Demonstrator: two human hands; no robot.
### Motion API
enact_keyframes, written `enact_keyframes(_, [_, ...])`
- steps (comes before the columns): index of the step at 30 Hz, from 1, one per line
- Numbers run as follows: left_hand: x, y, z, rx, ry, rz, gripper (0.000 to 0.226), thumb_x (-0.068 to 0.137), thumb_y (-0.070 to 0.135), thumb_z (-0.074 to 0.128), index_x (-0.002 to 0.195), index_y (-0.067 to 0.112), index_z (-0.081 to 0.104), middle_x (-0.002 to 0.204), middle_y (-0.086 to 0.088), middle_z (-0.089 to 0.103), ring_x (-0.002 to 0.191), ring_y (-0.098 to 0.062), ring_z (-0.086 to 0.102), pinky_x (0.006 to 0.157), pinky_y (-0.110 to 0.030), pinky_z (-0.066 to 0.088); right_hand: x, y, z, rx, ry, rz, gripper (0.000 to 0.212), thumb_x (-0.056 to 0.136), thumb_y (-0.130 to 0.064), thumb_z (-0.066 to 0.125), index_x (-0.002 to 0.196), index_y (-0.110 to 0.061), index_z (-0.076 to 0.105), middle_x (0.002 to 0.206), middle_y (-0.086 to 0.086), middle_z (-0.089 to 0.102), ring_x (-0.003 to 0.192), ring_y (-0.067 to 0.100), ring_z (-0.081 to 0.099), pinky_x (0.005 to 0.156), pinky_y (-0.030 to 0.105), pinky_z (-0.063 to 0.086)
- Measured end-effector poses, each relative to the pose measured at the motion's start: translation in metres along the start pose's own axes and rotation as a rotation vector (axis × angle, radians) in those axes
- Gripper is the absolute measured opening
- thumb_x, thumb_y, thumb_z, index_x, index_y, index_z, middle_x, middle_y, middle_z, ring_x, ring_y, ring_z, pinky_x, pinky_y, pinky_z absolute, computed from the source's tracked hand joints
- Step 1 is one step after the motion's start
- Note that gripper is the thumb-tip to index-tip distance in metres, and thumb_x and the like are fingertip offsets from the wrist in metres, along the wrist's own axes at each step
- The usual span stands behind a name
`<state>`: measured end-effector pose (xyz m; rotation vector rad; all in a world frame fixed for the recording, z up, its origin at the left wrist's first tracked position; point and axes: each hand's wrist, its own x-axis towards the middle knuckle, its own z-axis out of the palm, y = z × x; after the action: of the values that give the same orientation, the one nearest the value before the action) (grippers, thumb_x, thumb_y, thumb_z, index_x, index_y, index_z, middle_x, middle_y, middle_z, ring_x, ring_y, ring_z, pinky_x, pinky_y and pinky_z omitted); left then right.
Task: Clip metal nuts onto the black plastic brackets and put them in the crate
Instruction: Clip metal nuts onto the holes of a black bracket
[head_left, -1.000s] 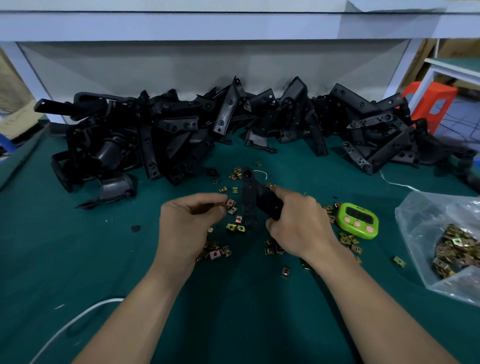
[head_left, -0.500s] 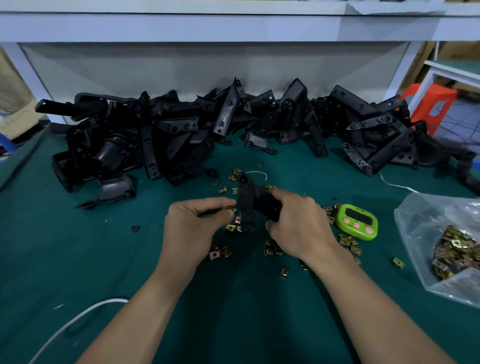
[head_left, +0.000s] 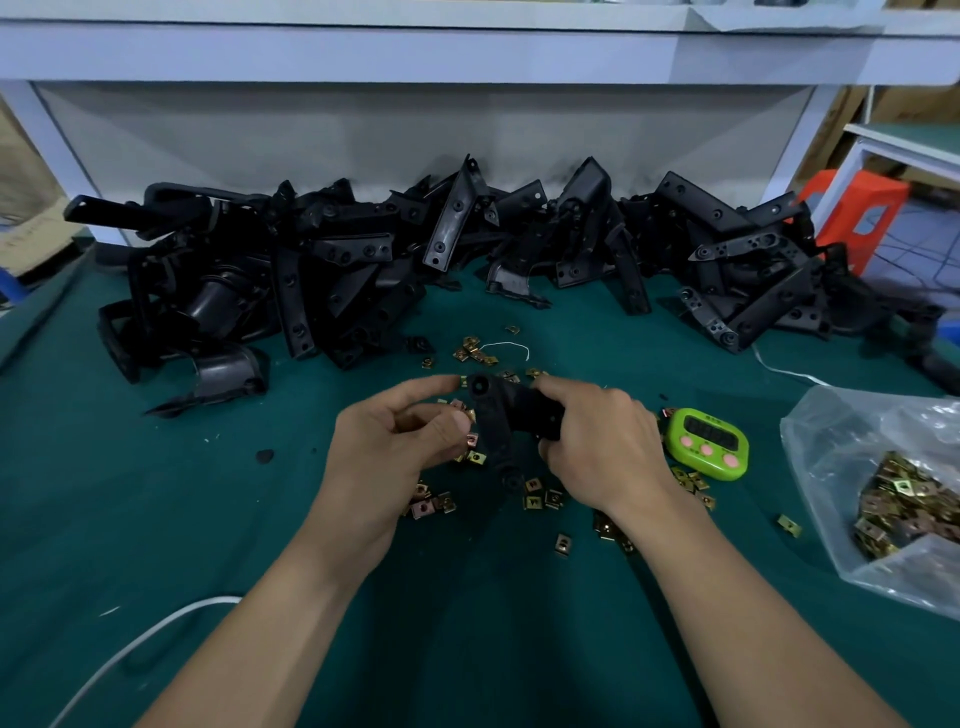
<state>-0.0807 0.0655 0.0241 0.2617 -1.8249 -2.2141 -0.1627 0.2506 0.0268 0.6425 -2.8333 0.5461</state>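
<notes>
Black plastic bracket (head_left: 493, 436) is held just above the green worktop (head_left: 208, 519), betw. both hands. Since a sec ago it's tipped left and the left hand (head_left: 395, 457) has reached its top end, so prob. a nut's going on there. Right hand (head_left: 597, 441) fingers clenched round the bracket's side arm. Left index tip touches a small brass clip nut (head_left: 462, 382), thumb apart below, so can't tell if it's gripped.

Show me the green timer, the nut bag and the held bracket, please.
green timer (head_left: 707, 442), head view, front face.
nut bag (head_left: 831, 457), head view, clear wall.
held bracket (head_left: 493, 431), head view, long arm.
</notes>
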Motion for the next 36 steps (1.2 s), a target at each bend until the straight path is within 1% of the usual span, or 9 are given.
enact_keyframes(6, [-0.001, 0.0, -0.002, -0.022, 0.041, -0.005, 0.027, 0.069, 0.021, 0.085, 0.094, 0.015, 0.08, 0.087, -0.015, 0.077, 0.079, -0.022, 0.076, 0.073, -0.024, 0.059, -0.001, -0.004, -0.001, 0.017, -0.032, -0.017, 0.045, 0.081, -0.021, 0.07, 0.119, -0.042, 0.06, 0.087, -0.004, 0.072, 0.084, 0.03, 0.066, 0.064, 0.032, 0.039])
enact_keyframes(14, [-0.006, 0.002, 0.006, -0.202, 0.134, -0.093, 0.014, 0.059, 0.012, 0.083, 0.071, 0.016, 0.079, 0.074, -0.009, 0.074, 0.064, -0.016, 0.071, 0.064, -0.024, 0.059, -0.002, -0.008, -0.003, 0.005, -0.036, -0.009, 0.023, 0.079, -0.02, 0.074, 0.092, -0.032, 0.059, 0.071, -0.007, 0.062, 0.067, 0.026, 0.054, 0.059, 0.033, 0.038])
enact_keyframes(17, [-0.009, 0.004, 0.011, -0.293, 0.189, -0.116, 0.015, 0.06, 0.009, 0.081, 0.073, 0.013, 0.074, 0.074, -0.009, 0.074, 0.062, -0.016, 0.07, 0.063, -0.024, 0.06, -0.002, -0.01, -0.001, 0.01, -0.018, -0.008, 0.025, 0.076, -0.017, 0.073, 0.083, -0.03, 0.054, 0.064, -0.008, 0.057, 0.062, 0.026, 0.046, 0.055, 0.032, 0.032])
enact_keyframes(21, [-0.014, 0.003, 0.019, -0.254, 0.244, -0.117, 0.015, 0.073, 0.0, 0.08, 0.083, 0.01, 0.074, 0.076, -0.007, 0.075, 0.065, -0.014, 0.07, 0.062, -0.02, 0.058, -0.004, -0.014, 0.002, -0.077, 0.053, -0.002, 0.034, 0.073, -0.004, 0.069, 0.075, -0.028, 0.045, 0.055, -0.01, 0.042, 0.052, 0.02, 0.034, 0.047, 0.026, 0.014])
enact_keyframes(23, [-0.016, 0.003, 0.023, -0.252, 0.257, -0.129, 0.014, 0.08, -0.004, 0.077, 0.084, 0.009, 0.073, 0.074, -0.008, 0.075, 0.062, -0.014, 0.07, 0.056, -0.021, 0.057, -0.006, -0.018, 0.004, -0.117, 0.06, -0.013, 0.038, 0.073, -0.001, 0.067, 0.074, -0.031, 0.043, 0.055, -0.012, 0.038, 0.052, 0.017, 0.033, 0.05, 0.03, 0.018])
enact_keyframes(26, [-0.017, 0.001, 0.027, -0.213, 0.294, -0.12, 0.013, 0.083, -0.005, 0.075, 0.088, 0.007, 0.074, 0.075, -0.008, 0.076, 0.065, -0.015, 0.073, 0.058, -0.019, 0.057, -0.006, -0.018, 0.008, -0.129, 0.047, -0.005, 0.04, 0.075, -0.003, 0.067, 0.071, -0.032, 0.039, 0.056, -0.013, 0.037, 0.055, 0.019, 0.034, 0.057, 0.033, 0.025])
enact_keyframes(29, [-0.016, 0.001, 0.031, -0.151, 0.283, -0.099, 0.007, 0.09, 0.011, 0.074, 0.086, 0.011, 0.08, 0.083, -0.011, 0.078, 0.075, -0.019, 0.075, 0.063, -0.021, 0.058, -0.005, -0.017, 0.011, -0.05, -0.007, 0.021, 0.031, 0.077, -0.009, 0.07, 0.078, -0.031, 0.047, 0.06, -0.012, 0.045, 0.063, 0.025, 0.048, 0.058, 0.033, 0.028])
enact_keyframes(33, [-0.01, 0.007, 0.026, -0.229, 0.282, -0.139, 0.057, 0.107, 0.05, 0.04, 0.094, 0.013, 0.082, 0.096, -0.014, 0.079, 0.095, -0.023, 0.077, 0.082, -0.032, 0.057, -0.003, -0.016, 0.008, 0.067, -0.049, 0.056, 0.027, 0.08, -0.019, 0.071, 0.095, -0.036, 0.057, 0.074, -0.01, 0.063, 0.072, 0.026, 0.059, 0.062, 0.032, 0.035])
enact_keyframes(36, [-0.006, 0.005, 0.015, -0.237, 0.304, -0.128, 0.059, 0.108, 0.05, 0.037, 0.092, 0.016, 0.083, 0.091, -0.018, 0.078, 0.095, -0.027, 0.076, 0.088, -0.038, 0.055, -0.002, -0.01, 0.008, 0.066, -0.047, 0.06, 0.027, 0.079, -0.022, 0.072, 0.094, -0.037, 0.055, 0.076, -0.009, 0.066, 0.077, 0.029, 0.063, 0.063, 0.034, 0.035])
